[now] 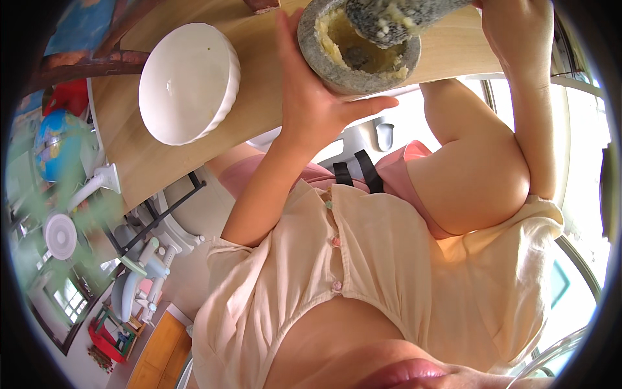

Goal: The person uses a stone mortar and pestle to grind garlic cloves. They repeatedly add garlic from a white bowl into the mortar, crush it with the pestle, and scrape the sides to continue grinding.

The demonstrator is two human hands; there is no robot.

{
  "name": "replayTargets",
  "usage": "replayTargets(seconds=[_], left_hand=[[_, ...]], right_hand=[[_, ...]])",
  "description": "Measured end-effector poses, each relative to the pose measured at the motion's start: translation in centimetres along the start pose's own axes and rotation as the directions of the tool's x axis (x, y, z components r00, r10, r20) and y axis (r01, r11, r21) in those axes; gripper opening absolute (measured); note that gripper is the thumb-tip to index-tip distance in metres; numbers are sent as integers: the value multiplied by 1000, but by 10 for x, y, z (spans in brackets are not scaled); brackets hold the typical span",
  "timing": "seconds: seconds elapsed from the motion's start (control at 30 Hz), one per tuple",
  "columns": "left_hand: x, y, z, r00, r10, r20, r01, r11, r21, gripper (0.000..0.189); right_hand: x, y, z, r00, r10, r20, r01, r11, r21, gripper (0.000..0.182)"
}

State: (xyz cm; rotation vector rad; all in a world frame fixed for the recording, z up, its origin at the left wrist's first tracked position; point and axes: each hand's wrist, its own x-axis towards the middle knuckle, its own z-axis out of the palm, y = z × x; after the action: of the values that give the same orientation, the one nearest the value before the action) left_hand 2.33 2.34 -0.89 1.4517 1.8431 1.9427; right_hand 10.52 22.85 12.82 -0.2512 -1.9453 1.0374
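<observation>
A grey stone mortar (pixel 359 80) stands at the near edge of the wooden table, its inner wall smeared with pale yellow mash (pixel 333 36). My left hand (pixel 316 92) braces the mortar's left side, fingers along the wall and thumb stretched across the near side. At the upper right, my right hand (pixel 517 29) holds the end of a speckled stone pestle (pixel 413 17), partly cut off by the picture's edge. The pestle's mash-coated head is over the mortar's mouth. Left of my left hand is a white bowl (pixel 187 85) with a fluted outside and a few specks inside.
The wooden table (pixel 257 107) ends close to my lap. A dark reddish-brown object (pixel 262 5) lies at the top edge. At left are a wooden frame (pixel 87 65), a globe (pixel 58 143) and a white fan (pixel 60 236), partly behind blurred green leaves.
</observation>
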Motion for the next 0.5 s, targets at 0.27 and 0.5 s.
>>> replayTargets(seconds=[0.27,0.5], left_hand=[[18,42,-4,989,103,-104,-89,988,127,138],[47,62,-14,985,-169,-31,171,948,267,132]], right_hand=[[-10,-27,2,977,185,-104,-180,982,57,25],[-9,-25,-6,987,94,-128,-78,989,126,25]])
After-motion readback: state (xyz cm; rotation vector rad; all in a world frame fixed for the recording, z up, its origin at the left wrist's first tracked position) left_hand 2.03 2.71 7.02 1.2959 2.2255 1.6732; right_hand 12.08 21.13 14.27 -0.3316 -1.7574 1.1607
